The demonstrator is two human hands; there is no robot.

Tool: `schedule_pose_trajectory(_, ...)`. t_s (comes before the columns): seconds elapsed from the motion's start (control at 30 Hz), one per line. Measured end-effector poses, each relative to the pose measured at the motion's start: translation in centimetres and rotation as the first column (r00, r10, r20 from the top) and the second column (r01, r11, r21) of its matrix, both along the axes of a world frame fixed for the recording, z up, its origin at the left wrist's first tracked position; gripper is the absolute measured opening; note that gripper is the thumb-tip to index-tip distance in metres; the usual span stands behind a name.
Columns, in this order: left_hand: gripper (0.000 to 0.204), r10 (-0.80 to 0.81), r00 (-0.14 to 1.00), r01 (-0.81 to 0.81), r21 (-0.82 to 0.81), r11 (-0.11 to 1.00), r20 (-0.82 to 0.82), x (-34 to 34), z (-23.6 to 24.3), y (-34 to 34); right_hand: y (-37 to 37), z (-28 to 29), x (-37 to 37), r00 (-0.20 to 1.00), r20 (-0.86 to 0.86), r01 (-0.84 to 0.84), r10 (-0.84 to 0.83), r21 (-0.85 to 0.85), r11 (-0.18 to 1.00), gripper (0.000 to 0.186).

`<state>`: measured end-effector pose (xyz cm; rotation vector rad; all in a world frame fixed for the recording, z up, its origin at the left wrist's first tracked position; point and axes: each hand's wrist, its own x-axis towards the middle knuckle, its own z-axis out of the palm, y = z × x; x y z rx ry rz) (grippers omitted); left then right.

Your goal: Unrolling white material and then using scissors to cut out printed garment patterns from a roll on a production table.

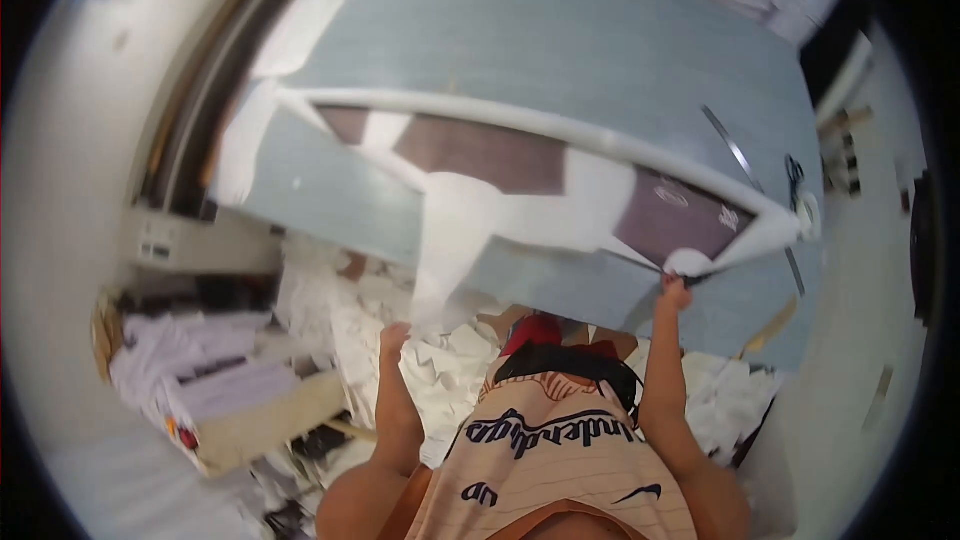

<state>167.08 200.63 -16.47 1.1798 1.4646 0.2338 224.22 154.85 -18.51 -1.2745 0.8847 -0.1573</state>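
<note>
The white sheet [465,202] with dark panels [480,155] lies on the table [560,50], ahead of both your grips. Your right grip [676,290] is the nearer, at the sheet's lower edge toward its right end, with the rightmost panel just ahead of it. The long axis runs left to right across your front, slanting a little toward you on the right; the right end tapers to a point, ahead and to the right of that grip. Your right fingers look curled around a dark tool [694,279], perhaps scissors, though blur hides its shape. Your left grip [396,338] is just left of the sheet's hanging white tail; you cannot tell from here whether it is pinching that tail. Farther out, a metal strip [730,145] lies ahead and right of your right grip, and crumpled white scraps [450,365] lie right of your left one.
</note>
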Motion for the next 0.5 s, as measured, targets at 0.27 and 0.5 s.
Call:
schedule_pose_trajectory(0.27, 0.021, -0.106, 0.983, 0.118, 0.078, 0.99, -0.147, -11.8, -1.9, -3.4, -2.1, 3.1, -7.5, 0.998, -0.055, -0.043, 0.041, -0.053, 0.998, 0.016)
schedule_pose_trajectory(0.5, 0.042, -0.317, 0.729, 0.365, -0.047, 0.93, -0.606, -14.9, -6.9, -9.5, -6.8, -0.7, -10.6, 0.99, -0.033, -0.135, 0.134, -0.042, 0.99, 0.015)
